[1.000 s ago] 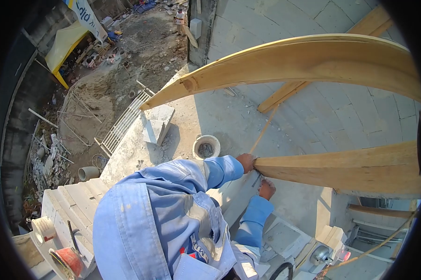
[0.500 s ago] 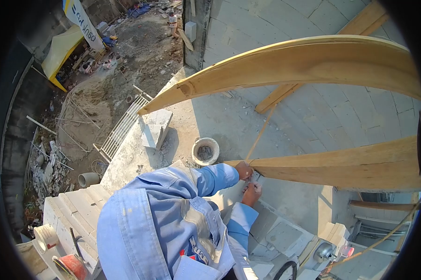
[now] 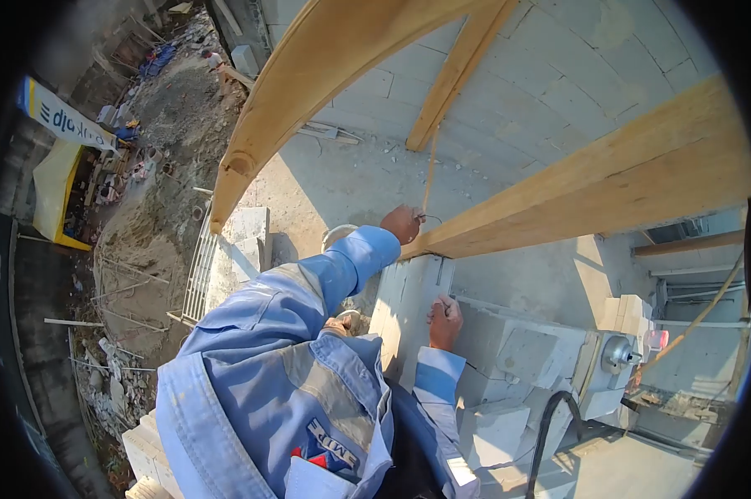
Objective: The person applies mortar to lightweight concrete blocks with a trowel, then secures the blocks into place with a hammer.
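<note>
My left hand (image 3: 402, 223) is closed beside the lower end of a wooden beam (image 3: 558, 200). A thin, dark, wire-like piece (image 3: 431, 218) sticks out from its fingers. Just above it ends a narrow yellowish strip (image 3: 431, 170) that slants down from a wooden brace (image 3: 458, 75). Lower down, my right hand (image 3: 444, 323) has its fingers curled together over a pale block ledge (image 3: 413, 303); whatever they may hold is hidden. A round bucket (image 3: 339, 235) stands partly behind my left sleeve.
A curved timber (image 3: 309, 75) arches across the upper part. Grey blocks (image 3: 525, 349) and a metal-cased tool (image 3: 617, 355) lie at right, near a black hose (image 3: 550, 424). A metal grating (image 3: 199, 270) lies by the slab edge at left. Below are rubble and a yellow canopy (image 3: 55, 195).
My hands, close together at the beam's end before, are now apart: the left is up and to the left, the right slightly lower. The view has turned and shifted.
</note>
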